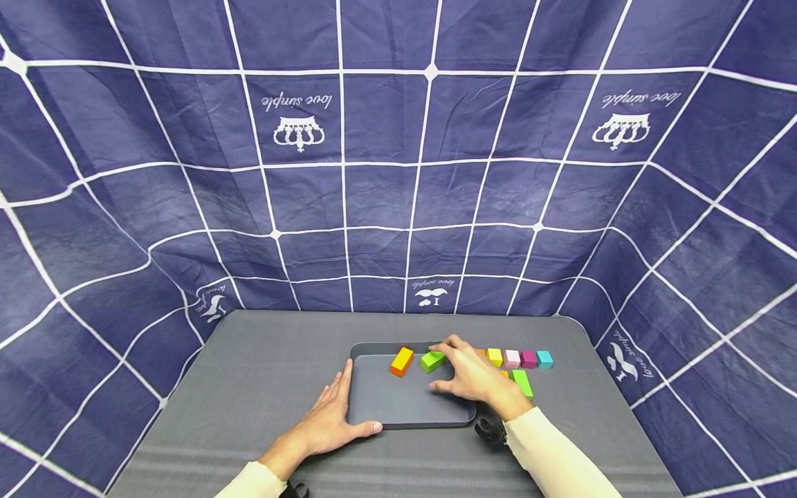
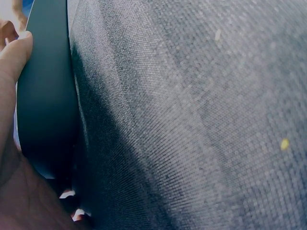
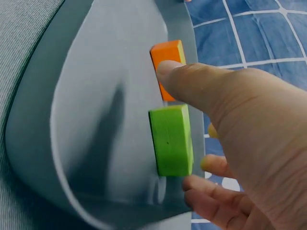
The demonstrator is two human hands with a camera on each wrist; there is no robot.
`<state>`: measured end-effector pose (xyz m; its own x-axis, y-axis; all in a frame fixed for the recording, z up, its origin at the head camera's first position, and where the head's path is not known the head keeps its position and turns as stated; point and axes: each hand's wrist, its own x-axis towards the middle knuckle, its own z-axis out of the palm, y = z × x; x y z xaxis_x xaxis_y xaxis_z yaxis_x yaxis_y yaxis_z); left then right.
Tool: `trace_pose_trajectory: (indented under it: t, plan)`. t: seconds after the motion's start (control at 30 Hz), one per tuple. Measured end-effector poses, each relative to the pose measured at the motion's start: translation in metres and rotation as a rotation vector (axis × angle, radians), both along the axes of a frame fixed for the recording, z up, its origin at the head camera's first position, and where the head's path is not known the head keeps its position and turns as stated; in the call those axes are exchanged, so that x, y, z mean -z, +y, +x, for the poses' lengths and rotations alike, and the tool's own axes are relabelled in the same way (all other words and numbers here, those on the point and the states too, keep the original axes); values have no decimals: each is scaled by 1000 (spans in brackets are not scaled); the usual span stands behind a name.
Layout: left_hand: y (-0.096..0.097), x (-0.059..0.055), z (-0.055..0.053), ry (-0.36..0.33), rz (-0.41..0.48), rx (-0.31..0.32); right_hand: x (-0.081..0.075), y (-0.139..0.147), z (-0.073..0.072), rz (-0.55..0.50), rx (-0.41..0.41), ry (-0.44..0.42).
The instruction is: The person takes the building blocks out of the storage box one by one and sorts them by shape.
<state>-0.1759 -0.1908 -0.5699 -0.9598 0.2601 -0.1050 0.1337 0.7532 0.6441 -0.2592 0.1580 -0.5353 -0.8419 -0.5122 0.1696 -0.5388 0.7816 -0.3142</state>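
Note:
A shallow grey tray (image 1: 411, 408) lies on the table, with a yellow-orange block (image 1: 401, 362) and a green block (image 1: 432, 361) inside near its far wall. My left hand (image 1: 326, 418) rests against the tray's near left corner, its straight fingers along the left side and the thumb at the front rim. In the left wrist view that thumb (image 2: 19, 50) touches the tray wall. Over the tray's right part, my right hand (image 1: 467, 373) is spread around the green block, fingertips close to its far side. Its thumb stands apart from the block in the right wrist view.
Right of the tray is a row of small blocks: yellow (image 1: 495, 357), pale pink (image 1: 512, 358), magenta (image 1: 528, 359) and cyan (image 1: 544, 359), with an orange one partly hidden. Nearer lies another green block (image 1: 522, 383). A blue gridded curtain (image 1: 386, 194) surrounds the grey table (image 1: 249, 373).

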Motion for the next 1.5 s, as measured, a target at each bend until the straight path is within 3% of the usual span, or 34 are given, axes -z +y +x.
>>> trace_pose_trajectory:
  t: [0.43,1.2,1.5]
  plan:
    - [-1,0,0,-6,-5,-1,6,-15,-3,-8,7,-42]
    - [2,-4,0,-15,-11,2,12,-16,-8,-63,-109,-26]
    - [1,7,-2,13,15,-10,8,-9,-3,-58,-107,-70]
